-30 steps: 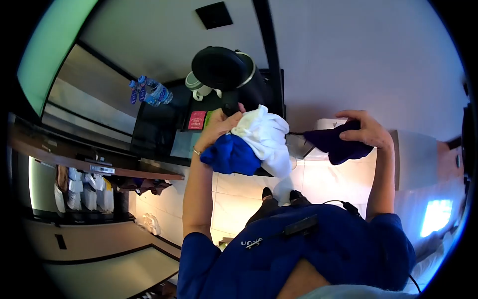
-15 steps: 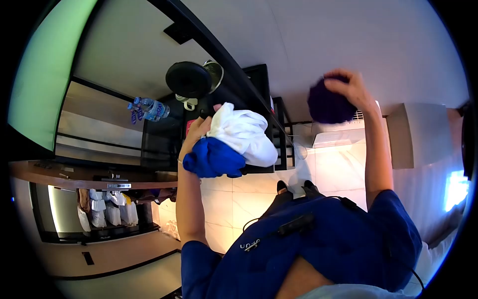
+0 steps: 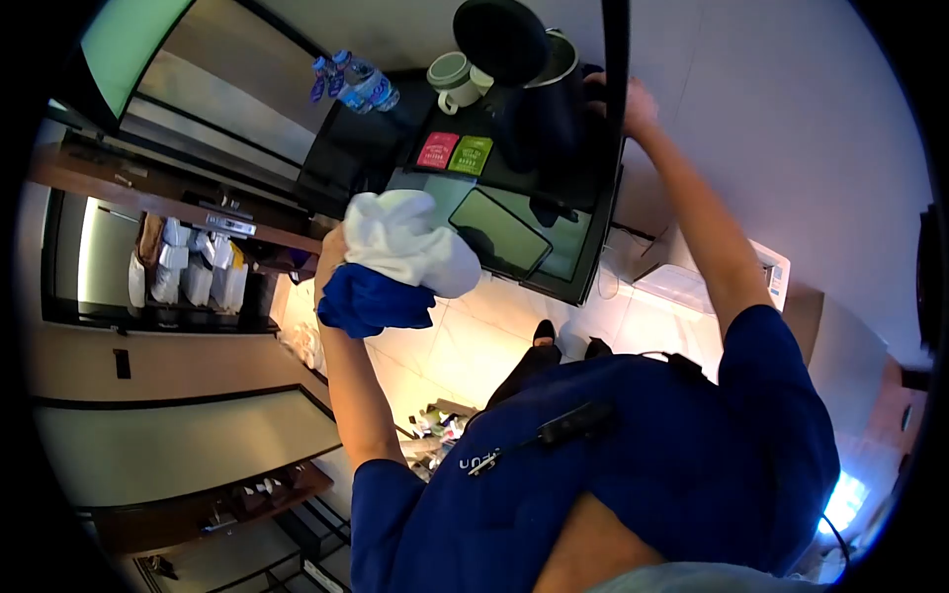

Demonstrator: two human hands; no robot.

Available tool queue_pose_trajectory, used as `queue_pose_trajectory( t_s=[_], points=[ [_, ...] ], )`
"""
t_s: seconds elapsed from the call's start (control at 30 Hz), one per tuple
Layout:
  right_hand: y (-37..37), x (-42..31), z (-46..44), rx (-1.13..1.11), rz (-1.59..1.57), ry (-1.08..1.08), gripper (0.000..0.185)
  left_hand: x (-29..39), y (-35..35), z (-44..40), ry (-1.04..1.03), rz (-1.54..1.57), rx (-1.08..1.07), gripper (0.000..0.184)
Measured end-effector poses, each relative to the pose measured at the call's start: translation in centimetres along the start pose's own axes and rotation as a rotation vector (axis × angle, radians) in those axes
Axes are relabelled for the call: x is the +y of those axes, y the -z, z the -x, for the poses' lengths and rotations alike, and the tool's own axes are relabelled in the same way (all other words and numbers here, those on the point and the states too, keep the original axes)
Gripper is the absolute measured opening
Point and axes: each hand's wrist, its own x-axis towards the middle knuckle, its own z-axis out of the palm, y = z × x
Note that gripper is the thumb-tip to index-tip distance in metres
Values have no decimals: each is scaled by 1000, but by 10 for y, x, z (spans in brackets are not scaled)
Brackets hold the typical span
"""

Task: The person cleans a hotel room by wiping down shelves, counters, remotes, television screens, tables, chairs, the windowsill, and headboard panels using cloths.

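My left hand (image 3: 331, 249) is closed around a bunched white cloth (image 3: 405, 237) and a blue cloth (image 3: 374, 299), held in front of the black counter (image 3: 563, 282). My right hand (image 3: 635, 107) reaches beside a black kettle (image 3: 539, 124), whose round lid (image 3: 501, 42) stands raised. A black upright bar (image 3: 614, 69) crosses in front of the right hand's fingers. A bit of dark cloth (image 3: 595, 87), seemingly the purple one, shows past the bar at the fingertips; most of it is hidden.
On the counter are a pale mug (image 3: 453, 81), a pink sachet (image 3: 438, 150), a green sachet (image 3: 472, 155) and a dark flat rectangular panel (image 3: 499, 233). Water bottles (image 3: 364, 87) stand at the back left. A shelf of white packets (image 3: 198, 272) is at left.
My right hand has gone from holding the purple cloth out by the wall to beside the kettle, behind the bar. The left hand keeps the white and blue cloths. The view has shifted.
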Motion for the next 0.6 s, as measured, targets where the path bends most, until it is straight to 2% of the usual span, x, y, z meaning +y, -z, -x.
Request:
queue_pose_trajectory(
  t_s=[0.03,0.07,0.13,0.2,0.27,0.33,0.4,0.47,0.53,0.6],
  points=[
    [2,8,-5,53,-62,45,44,13,-9,3,212,294,-8,36],
    [5,16,-6,49,-55,57,44,21,-20,-1,172,87,-123,44],
    [26,20,-10,41,-555,-142,43,24,-60,-2,156,-203,-260,61],
    [76,-1,18,78,-702,-245,41,32,-100,-4,150,-698,-462,80],
    [104,6,48,32,-677,-236,41,34,-135,-10,109,-831,-607,89],
    [130,11,85,-100,-723,-218,41,30,-161,-22,126,-926,-646,85],
    [139,24,114,-203,-649,-188,45,19,-177,-32,103,-1031,-594,84],
    [138,27,141,-276,-637,-273,44,19,-181,-36,154,-1109,-600,82],
    [128,39,163,-282,-642,-333,42,16,-177,-34,90,-1224,-604,78],
    [117,43,185,-273,-777,-423,40,14,-171,-32,91,-1262,-597,73]
  ],
)
